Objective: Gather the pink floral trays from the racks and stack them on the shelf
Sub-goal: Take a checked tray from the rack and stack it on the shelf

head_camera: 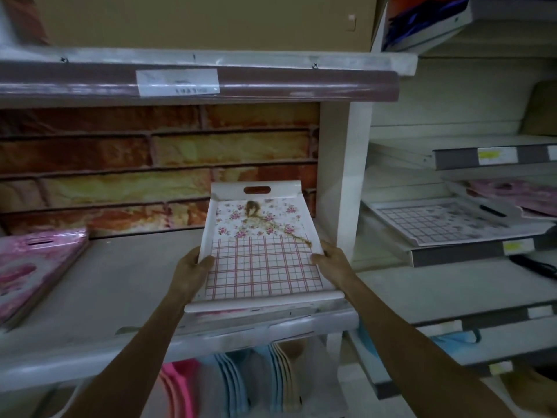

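Observation:
A white tray with pink flowers and a pink grid (261, 254) lies at the right end of the grey shelf (120, 285), its far handle slot toward the brick-pattern back wall. My left hand (193, 267) grips its left rim and my right hand (330, 257) grips its right rim, thumbs over the edges. A brown stain runs across the floral part. Another tray of the same pattern (446, 221) rests on the sloped rack at the right.
Pink wrapped trays (33, 267) lie stacked at the shelf's left end. Coloured plastic items (241, 384) stand on the level below. A white upright post (343, 182) separates the shelf from the right-hand racks (470, 158), and a shelf with a price label hangs overhead.

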`<state>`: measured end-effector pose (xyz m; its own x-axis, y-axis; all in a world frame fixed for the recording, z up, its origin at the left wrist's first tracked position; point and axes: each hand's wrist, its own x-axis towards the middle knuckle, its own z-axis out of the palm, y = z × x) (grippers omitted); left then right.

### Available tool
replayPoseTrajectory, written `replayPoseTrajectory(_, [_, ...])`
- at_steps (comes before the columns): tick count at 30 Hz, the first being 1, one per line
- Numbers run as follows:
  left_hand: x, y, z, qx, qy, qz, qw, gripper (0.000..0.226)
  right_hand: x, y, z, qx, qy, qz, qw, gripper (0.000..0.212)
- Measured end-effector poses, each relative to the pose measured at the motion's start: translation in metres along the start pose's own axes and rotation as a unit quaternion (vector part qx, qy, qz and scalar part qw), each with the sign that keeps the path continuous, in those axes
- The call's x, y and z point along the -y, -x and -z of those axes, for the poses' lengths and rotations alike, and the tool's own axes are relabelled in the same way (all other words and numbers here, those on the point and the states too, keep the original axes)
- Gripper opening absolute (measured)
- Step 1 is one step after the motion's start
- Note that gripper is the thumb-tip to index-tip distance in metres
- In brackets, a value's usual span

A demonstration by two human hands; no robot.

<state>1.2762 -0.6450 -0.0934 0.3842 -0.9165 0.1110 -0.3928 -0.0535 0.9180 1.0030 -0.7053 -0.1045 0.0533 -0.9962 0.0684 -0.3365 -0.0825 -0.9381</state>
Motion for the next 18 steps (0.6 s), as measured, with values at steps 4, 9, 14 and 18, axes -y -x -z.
replayPoseTrajectory(4, [0.015, -0.006, -0.006, 0.013, -0.025, 0.021, 0.999, 0.039, -0.007, -0.007, -0.004, 0.011, 0.008, -0.012, 1.000, 0.041])
replayPoseTrajectory(9, [0.028, -0.015, -0.015, 0.023, -0.041, 0.038, 0.998, 0.039, -0.015, -0.017, -0.003, 0.022, 0.032, -0.030, 0.999, 0.039])
replayPoseTrajectory(14, [0.038, -0.023, -0.021, 0.025, -0.076, 0.040, 0.996, 0.041, -0.029, -0.027, -0.007, 0.030, 0.043, -0.040, 0.998, 0.035])
replayPoseTrajectory(18, [0.042, -0.027, -0.025, 0.016, -0.090, 0.035, 0.995, 0.042, -0.036, -0.032, -0.010, 0.038, 0.048, -0.039, 0.997, 0.037])
